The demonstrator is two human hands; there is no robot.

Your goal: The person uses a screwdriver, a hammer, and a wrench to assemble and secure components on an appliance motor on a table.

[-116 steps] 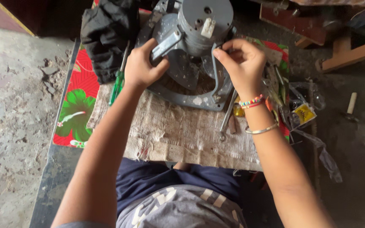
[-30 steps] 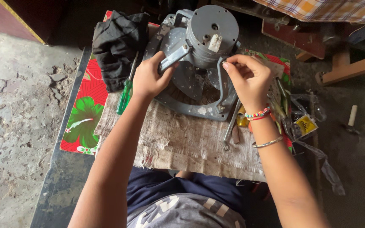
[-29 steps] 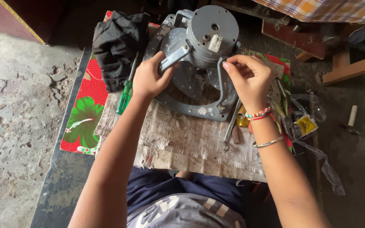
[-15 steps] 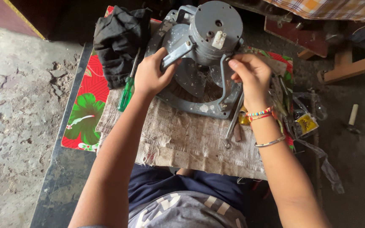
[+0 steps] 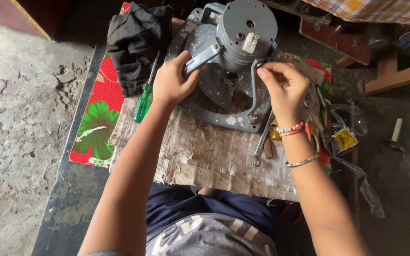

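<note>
A grey metal fan frame with a round motor housing (image 5: 245, 28) on top lies on a worn cloth-covered board (image 5: 214, 151). My left hand (image 5: 172, 83) grips one of the frame's flat support arms (image 5: 202, 58) on the left side. My right hand (image 5: 285, 85) pinches something small at the top of the right support arm (image 5: 255, 87), next to the motor; the pinched part is too small to make out. Beaded and metal bracelets sit on my right wrist.
A green-handled screwdriver (image 5: 144, 99) lies left of the frame, beside a black cloth bundle (image 5: 136, 38). A spanner (image 5: 262, 140) and several tools (image 5: 323, 123) lie to the right. A red floral sheet (image 5: 98, 118) covers the bench's left part. Wooden pieces (image 5: 395, 76) stand far right.
Both hands stay on the frame. My right hand's fingers have shifted slightly up the right arm toward the motor, and the view has drifted a little.
</note>
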